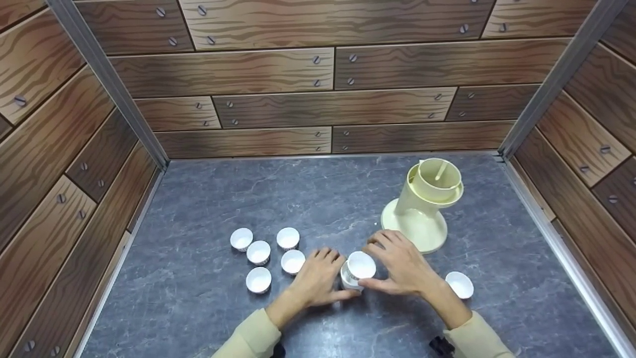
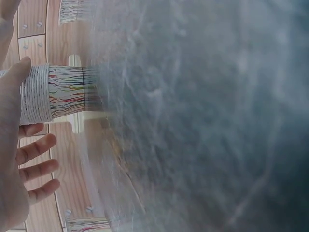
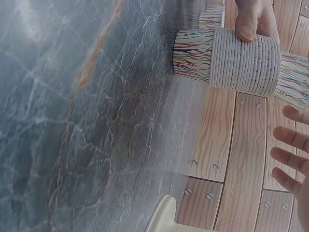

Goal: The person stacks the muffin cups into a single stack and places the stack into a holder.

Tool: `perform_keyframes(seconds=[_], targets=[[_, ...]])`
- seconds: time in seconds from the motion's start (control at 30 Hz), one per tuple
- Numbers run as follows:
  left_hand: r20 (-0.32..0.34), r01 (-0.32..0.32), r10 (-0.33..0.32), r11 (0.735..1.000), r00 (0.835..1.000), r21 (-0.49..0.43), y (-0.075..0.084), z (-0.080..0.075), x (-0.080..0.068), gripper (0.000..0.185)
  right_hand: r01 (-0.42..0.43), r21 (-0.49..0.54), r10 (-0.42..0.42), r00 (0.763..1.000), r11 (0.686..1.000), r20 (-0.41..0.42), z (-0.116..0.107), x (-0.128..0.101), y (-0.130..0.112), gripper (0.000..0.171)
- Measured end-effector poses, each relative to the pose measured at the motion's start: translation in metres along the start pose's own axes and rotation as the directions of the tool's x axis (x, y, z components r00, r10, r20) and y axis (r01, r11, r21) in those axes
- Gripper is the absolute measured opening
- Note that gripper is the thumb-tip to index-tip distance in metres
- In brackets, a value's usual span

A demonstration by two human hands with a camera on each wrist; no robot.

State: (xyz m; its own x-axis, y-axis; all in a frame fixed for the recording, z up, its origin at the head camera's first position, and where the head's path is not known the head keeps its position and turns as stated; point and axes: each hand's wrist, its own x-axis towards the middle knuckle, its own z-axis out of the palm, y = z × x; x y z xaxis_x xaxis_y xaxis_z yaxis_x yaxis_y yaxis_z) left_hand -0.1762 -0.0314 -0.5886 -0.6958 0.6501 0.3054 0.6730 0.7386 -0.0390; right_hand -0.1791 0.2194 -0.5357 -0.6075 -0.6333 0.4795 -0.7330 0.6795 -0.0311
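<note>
Enclosure: wood-grain panel walls (image 1: 278,69) on three sides, screw heads showing, metal strips at the corners.

Worktop (image 1: 298,199): dark grey, marbled, bearing everything below.

Cream stand (image 1: 422,209): flared base with a cup-shaped top, right of centre toward the back wall, just behind the right hand, apart from it.

Left hand (image 1: 318,281): on the worktop at front centre, thumb laid against the near left side of the stack of paper cups (image 1: 357,271); the other fingers are spread and fairly straight. In the left wrist view the thumb tip rests on the ribbed rims of the stack (image 2: 53,94).

Right hand (image 1: 402,266): on the other side of the stack, thumb at its near side, fingers arched round the far side. Whether those fingers touch it cannot be told. The right wrist view shows the stack (image 3: 231,58) with the left thumb on the rims.

Stack of paper cups: upright on the worktop between the two hands, white inside, coloured streaks outside.

Five single cups (image 1: 263,253): upright, grouped left of the left hand.

One single cup (image 1: 459,285): just right of the right wrist.
</note>
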Motion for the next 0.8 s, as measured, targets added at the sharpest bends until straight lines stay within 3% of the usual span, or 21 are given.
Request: perform_keyframes(seconds=[0.27,0.8], targets=[[0.03,0.011,-0.011,1.0,1.0,-0.019,0.001,-0.001,-0.001,0.079,0.015,-0.007,-0.015,1.0,1.0,-0.007,0.005,0.0,-0.001,0.062],[-0.022,-0.019,0.019,1.0,1.0,0.013,-0.001,-0.001,-0.001,0.075,0.019,-0.021,-0.018,1.0,1.0,0.022,0.012,-0.001,-0.002,0.061]])
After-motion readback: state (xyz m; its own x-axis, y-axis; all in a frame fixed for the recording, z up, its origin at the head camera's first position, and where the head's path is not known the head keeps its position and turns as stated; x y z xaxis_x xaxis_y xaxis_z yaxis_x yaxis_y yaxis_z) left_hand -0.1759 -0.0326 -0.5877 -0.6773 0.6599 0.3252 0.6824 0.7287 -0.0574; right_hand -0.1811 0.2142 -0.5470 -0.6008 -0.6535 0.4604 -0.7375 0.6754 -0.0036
